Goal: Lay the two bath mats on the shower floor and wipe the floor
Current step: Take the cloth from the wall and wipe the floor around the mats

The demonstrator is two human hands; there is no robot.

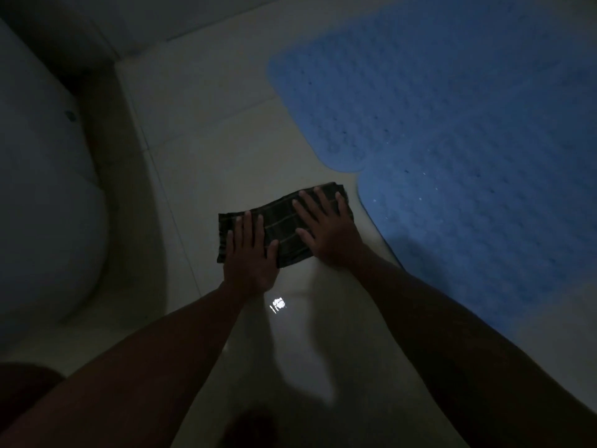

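Both blue bath mats (468, 130) already lie at the frame's right. Wiping is underway: left hand (250, 253) and right hand (326, 227) press flat, fingers straight, on the folded cloth (281, 227) mid-floor (206, 130).

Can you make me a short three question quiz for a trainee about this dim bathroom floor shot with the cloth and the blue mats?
1. True or false: both hands, the left hand and the right hand, press flat on the dark folded cloth.
2. Multiple choice: the two blue mats lie A) under the cloth, B) to the right of the cloth, C) rolled up.
3. Fill in: the white rounded fixture at the left edge looks like a ______.

Key: 1 true; 2 B; 3 toilet.
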